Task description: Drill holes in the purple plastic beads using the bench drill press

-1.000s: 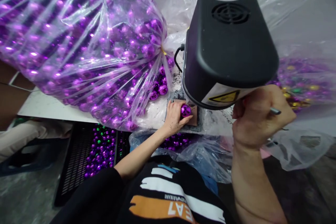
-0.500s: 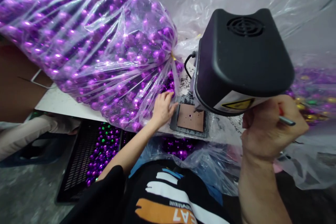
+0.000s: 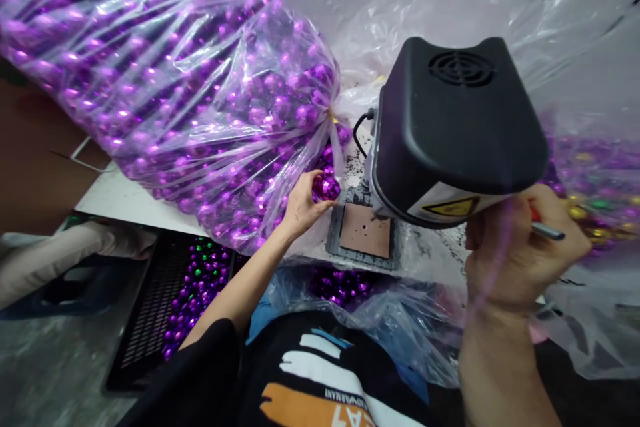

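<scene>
My left hand (image 3: 303,208) has its thumb and fingers curled round a shiny faceted purple bead (image 3: 329,187). It is just left of a brown square plate (image 3: 365,230) with a small dark hole in its middle, set on a grey metal base. Over the right of this base stands a machine with a black housing (image 3: 457,127), a round vent and a yellow warning label. Beneath the housing's right side, my right hand (image 3: 530,247) is wrapped round a lever; its metal end (image 3: 548,231) and a bit of red show between the fingers.
A big clear plastic bag (image 3: 200,100) of purple beads, tied at its neck, fills the left. Below, a black crate (image 3: 145,300) holds purple and green beads, beside another person's sleeve (image 3: 65,250). More beads in plastic (image 3: 595,180) lie at the right. Dark crumbs litter the white tabletop (image 3: 135,197).
My left hand has taken hold of a purple bead near the bag's neck and drawn slightly left. My right hand keeps its grip on the lever. The view has shifted slightly.
</scene>
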Action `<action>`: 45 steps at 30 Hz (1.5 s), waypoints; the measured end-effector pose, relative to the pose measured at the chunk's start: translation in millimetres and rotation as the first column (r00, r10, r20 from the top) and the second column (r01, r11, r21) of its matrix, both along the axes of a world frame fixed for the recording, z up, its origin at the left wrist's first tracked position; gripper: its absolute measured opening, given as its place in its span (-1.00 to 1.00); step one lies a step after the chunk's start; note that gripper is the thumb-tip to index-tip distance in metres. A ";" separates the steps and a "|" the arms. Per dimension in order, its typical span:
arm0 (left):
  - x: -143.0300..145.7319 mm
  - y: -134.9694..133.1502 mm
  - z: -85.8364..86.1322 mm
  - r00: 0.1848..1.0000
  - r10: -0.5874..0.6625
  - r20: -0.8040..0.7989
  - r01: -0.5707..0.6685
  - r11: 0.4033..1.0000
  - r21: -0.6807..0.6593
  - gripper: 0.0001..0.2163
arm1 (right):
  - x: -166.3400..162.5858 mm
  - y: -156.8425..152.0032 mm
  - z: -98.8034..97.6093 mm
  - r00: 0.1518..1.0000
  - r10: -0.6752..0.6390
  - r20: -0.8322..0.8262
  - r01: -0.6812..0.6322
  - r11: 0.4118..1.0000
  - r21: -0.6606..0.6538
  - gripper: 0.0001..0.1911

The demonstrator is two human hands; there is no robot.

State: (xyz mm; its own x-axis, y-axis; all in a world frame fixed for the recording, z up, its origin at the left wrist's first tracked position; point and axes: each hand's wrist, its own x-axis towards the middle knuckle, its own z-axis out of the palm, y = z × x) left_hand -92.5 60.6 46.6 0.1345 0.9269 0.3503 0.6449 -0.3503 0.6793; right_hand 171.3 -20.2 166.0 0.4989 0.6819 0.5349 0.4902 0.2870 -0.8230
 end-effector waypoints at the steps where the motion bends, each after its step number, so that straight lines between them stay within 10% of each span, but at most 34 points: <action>1: 1.2 -7.4 2.3 0.999 -0.014 0.048 0.015 1.000 -0.007 -0.41 | -0.5 0.6 -0.2 1.000 -0.004 -0.008 0.004 1.000 0.015 -0.48; 6: 11.3 -35.2 2.4 0.873 -0.050 0.486 0.190 0.951 -0.243 -0.44 | -4.5 1.6 3.3 0.998 0.025 -0.057 -0.022 0.999 0.048 -0.49; 10: 17.7 -48.5 -1.2 0.535 0.097 0.839 0.571 0.690 -0.444 -0.40 | -5.6 0.8 5.6 0.999 0.019 -0.050 -0.018 1.000 0.021 -0.48; 14: 22.1 -56.2 -3.4 0.319 0.291 0.902 0.729 0.532 -0.430 -0.47 | -5.1 0.9 4.8 0.998 0.033 -0.057 -0.030 0.999 0.039 -0.47; 21: 23.6 -56.2 -10.5 0.211 0.426 0.880 0.761 0.494 -0.421 -0.47 | -4.5 0.4 2.9 0.998 0.032 -0.050 -0.031 0.999 0.026 -0.49; 26: 32.3 -58.6 -15.3 0.443 0.198 0.875 0.575 0.685 -0.446 -0.40 | -4.6 0.1 2.1 0.999 0.008 -0.053 -0.008 1.000 0.015 -0.49; 33: 46.1 -67.0 -27.8 0.875 -0.125 0.467 0.273 0.926 -0.262 -0.40 | -2.6 2.3 -0.4 0.999 0.009 -0.037 -0.008 0.999 0.041 -0.49; 45: 62.7 -48.1 -36.2 0.918 -0.078 0.389 0.192 0.945 -0.265 -0.64 | -4.6 15.9 22.3 0.991 0.106 -0.079 -0.107 0.994 -0.007 -0.44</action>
